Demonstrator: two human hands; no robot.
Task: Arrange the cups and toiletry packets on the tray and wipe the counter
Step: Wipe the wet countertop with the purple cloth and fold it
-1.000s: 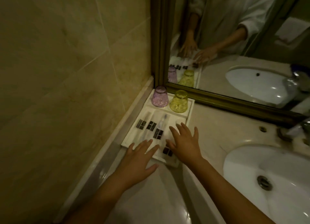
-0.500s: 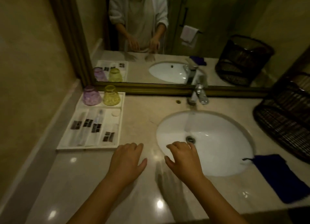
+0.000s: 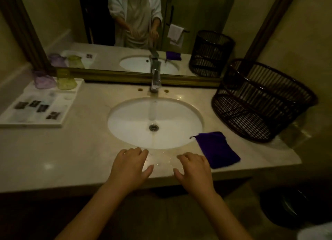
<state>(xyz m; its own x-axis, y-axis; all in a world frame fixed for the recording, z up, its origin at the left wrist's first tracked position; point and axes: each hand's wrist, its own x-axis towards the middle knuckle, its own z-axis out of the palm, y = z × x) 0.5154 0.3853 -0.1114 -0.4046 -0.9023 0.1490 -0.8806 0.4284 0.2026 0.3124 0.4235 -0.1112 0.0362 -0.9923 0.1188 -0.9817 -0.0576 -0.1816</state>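
Tray (image 3: 71, 105) white, packets (image 3: 36, 107) in rows, two cups (image 3: 55, 78) inverted, hands (image 3: 161, 167) empty, fingers spread

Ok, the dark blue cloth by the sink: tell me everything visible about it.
The blue cloth is deep blue-purple, soft-looking fabric, roughly rectangular and lying flat and angled on the counter, just right of the basin. A thin tag or thread sticks out at its far left corner. Nothing holds it; the right hand rests just beside it.

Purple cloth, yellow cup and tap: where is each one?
Purple cloth (image 3: 216, 149): head view, middle of the fabric.
Yellow cup (image 3: 66, 80): head view, its side wall.
Tap (image 3: 156, 79): head view, upright metal body.
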